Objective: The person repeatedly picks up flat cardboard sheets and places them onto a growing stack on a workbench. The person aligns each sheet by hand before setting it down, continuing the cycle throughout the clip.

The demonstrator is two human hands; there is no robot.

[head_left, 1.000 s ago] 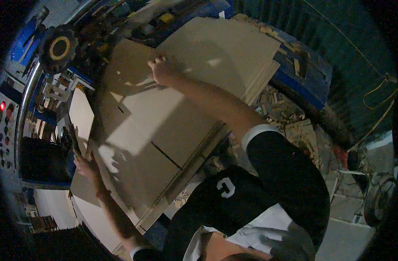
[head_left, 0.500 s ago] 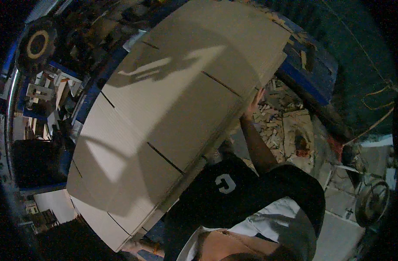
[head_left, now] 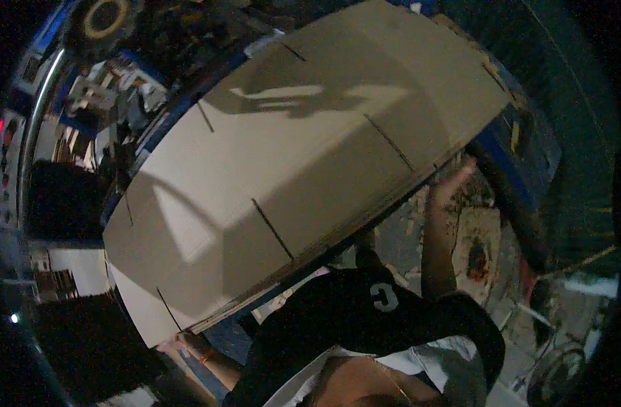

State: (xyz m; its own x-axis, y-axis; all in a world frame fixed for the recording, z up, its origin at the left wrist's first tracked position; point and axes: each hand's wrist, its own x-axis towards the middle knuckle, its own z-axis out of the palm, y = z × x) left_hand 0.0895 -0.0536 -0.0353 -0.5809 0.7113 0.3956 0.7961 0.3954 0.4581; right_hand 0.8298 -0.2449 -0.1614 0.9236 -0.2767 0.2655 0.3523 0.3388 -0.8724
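A thick stack of large flat cardboard sheets, tan with narrow cut slots, fills the middle of the view, tilted up toward me. My right hand grips the stack's right edge from underneath, arm raised. My left hand, with an orange band at the wrist, holds the stack's lower left corner. A shadow of a hand falls across the top sheet. I wear a black shirt.
A blue machine frame runs behind and right of the stack. To the left are a dark control panel with a red light and a yellow-rimmed round part at the top. Scrap litter covers the floor at right.
The cardboard stack has been lifted off the machine table and tilted toward me. My right hand went from the top sheet to the stack's right edge; my left went to its lower corner.
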